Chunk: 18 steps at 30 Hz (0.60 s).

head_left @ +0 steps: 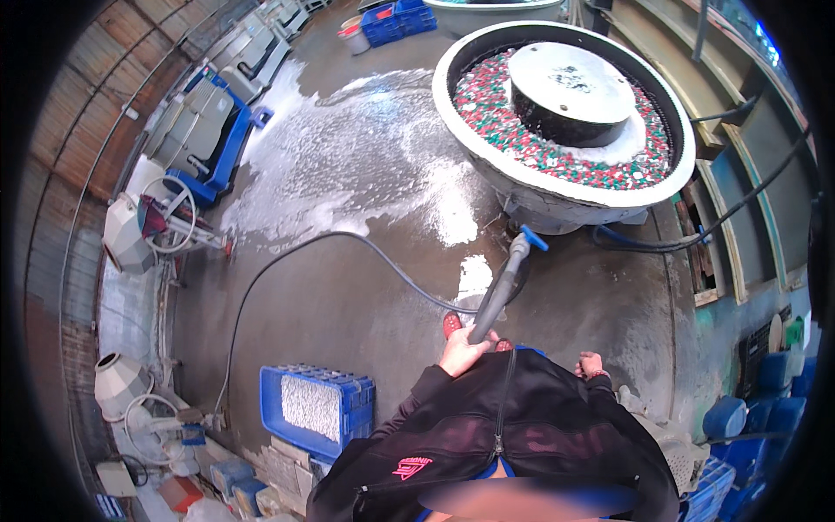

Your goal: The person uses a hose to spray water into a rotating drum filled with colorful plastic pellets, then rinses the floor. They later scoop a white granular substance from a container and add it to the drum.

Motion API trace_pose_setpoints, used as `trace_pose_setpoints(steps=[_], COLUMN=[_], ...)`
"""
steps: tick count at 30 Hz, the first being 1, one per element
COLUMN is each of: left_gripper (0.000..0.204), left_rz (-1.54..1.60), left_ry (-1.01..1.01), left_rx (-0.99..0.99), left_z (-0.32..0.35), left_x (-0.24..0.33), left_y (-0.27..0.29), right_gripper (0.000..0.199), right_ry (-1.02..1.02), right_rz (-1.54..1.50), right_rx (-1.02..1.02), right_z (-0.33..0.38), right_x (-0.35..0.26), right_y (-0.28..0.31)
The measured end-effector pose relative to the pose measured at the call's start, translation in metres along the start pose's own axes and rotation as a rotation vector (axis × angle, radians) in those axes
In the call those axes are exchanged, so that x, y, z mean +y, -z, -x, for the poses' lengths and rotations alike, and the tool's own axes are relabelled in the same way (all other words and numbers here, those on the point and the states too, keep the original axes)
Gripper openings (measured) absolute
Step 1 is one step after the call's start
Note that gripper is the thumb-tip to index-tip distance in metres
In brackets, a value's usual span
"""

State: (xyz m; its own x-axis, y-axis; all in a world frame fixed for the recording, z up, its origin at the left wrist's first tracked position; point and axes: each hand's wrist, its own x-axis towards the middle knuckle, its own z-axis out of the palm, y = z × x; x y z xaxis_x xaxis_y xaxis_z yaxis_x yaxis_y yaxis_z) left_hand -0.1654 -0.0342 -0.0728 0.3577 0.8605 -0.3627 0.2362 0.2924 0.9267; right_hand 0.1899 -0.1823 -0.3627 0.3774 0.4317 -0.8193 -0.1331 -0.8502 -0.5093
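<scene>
Gripping grey pipe (494, 300) w/ L hand (464, 351), fingers wrapped round nr end, just in front of black jacket (435, 418). Pipe aslant, far end up & to R, fitted w/ blue valve handle (534, 237), nr base of lg round tub (452, 78); contact w/ tub: cannot tell. R hand (591, 364) out at R side of jacket, well apart from pipe, fingers part-curled; anything inside grip: cannot tell. Red bracelet (599, 374) on R wrist.

Dark hose (335, 233) in wide loop over wet floor (304, 322), from nr pipe out to L, then down past blue crate (357, 404); joint w/ pipe: cannot tell. In crate: white pellets (310, 409). In tub: red, green & white media (487, 113) round central drum w/ white top (574, 83). White foam (296, 183) spread on floor, L of tub. Along L wall: two tilted barrels w/ handwheels, upper (130, 235) & lower (122, 385). Lower R: blue containers (724, 418). Red shoe (451, 324) just beyond L hand.
</scene>
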Motion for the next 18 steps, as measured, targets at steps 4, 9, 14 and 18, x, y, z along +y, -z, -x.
trace_pose_setpoints(steps=[4, 9, 14, 18], left_gripper=[0.017, 0.038, 0.044, 0.026], left_rz=[-0.009, -0.064, -0.584, -0.692], left_ry=[-0.129, -0.386, -0.466, -0.549], left_rx=[-0.185, -0.513, -0.819, -0.92], left_z=[0.0, -0.021, -0.035, -0.032], left_x=[0.01, 0.008, 0.016, 0.016], left_y=[-0.015, -0.043, -0.06, -0.052], right_gripper=[0.021, 0.068, 0.083, 0.078], right_ry=[0.091, 0.513, 0.363, 0.008], right_rz=[-0.151, -0.627, -0.913, -1.183], right_rx=[0.022, -0.163, -0.305, -0.239], right_z=[0.031, 0.101, 0.145, 0.136], right_x=[-0.038, -0.17, -0.262, -0.26], right_y=[-0.014, -0.028, -0.004, 0.017])
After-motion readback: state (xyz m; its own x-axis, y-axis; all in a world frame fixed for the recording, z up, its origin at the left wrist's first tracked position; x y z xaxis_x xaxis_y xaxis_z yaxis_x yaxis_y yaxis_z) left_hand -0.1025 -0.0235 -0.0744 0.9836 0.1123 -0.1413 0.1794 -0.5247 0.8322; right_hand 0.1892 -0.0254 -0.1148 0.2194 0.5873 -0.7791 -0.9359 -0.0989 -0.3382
